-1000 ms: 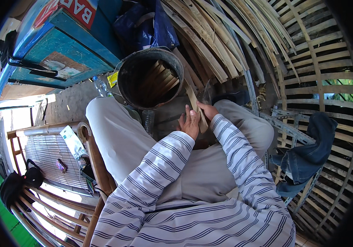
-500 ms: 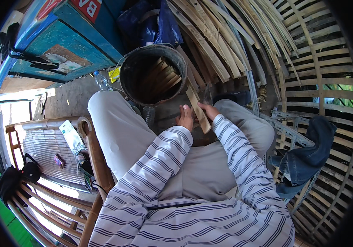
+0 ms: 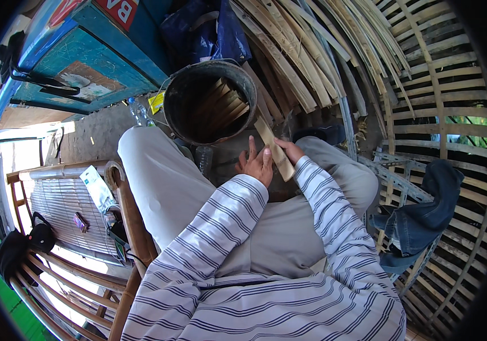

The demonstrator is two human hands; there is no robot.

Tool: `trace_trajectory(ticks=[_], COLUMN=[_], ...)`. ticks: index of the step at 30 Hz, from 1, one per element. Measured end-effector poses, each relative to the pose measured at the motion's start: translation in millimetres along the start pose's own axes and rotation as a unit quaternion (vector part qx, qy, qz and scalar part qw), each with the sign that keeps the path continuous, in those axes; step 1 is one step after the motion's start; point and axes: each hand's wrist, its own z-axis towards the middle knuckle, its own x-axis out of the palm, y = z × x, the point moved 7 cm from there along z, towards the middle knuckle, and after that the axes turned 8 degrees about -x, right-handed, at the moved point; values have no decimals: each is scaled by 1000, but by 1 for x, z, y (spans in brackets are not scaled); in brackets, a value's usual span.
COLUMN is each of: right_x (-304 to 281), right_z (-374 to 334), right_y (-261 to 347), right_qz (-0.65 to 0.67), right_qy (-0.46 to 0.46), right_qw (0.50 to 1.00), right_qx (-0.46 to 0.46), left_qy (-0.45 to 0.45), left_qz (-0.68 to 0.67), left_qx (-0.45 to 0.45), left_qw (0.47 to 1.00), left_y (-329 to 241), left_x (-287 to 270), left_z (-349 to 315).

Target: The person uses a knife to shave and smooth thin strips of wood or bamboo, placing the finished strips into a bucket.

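Note:
My right hand [image 3: 289,150] grips a flat, pale bamboo slat [image 3: 265,134] from its right side, thumb on top. The slat slants between my knees, its far end beside the rim of a dark bucket [image 3: 169,108]. My left hand [image 3: 256,163] is just left of the slat with its fingers spread; whether its thumb touches the slat I cannot tell. Several short bamboo pieces [image 3: 229,108] lean inside the bucket.
Long bamboo strips [image 3: 294,57] lie beyond the bucket, beside a blue plastic bag [image 3: 209,34]. A blue cabinet [image 3: 118,62] stands at far left, a bamboo bench [image 3: 73,199] at left. Jeans [image 3: 425,216] hang at right near a slatted bamboo wall [image 3: 425,113]. A plastic bottle [image 3: 140,111] stands left of the bucket.
My left hand has opened, its fingers spreading and lifting forward. My right hand stays on the slat, which has shifted only slightly.

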Motion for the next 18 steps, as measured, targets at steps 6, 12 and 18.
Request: trace_trajectory(ticks=[6, 12, 18], right_x=[-23, -12, 4], right_z=[24, 21, 13], right_y=[-19, -24, -34], right_qz=[-46, -80, 17], right_qy=[-45, -10, 50], right_qw=[998, 997, 998], right_qx=[2, 2, 32], left_qy=[72, 126, 128], left_qz=[44, -36, -200], left_qx=[-28, -81, -229], left_qw=[996, 988, 944], left_y=[5, 10, 53], left_x=[22, 28, 61], left_z=[1, 18, 59])
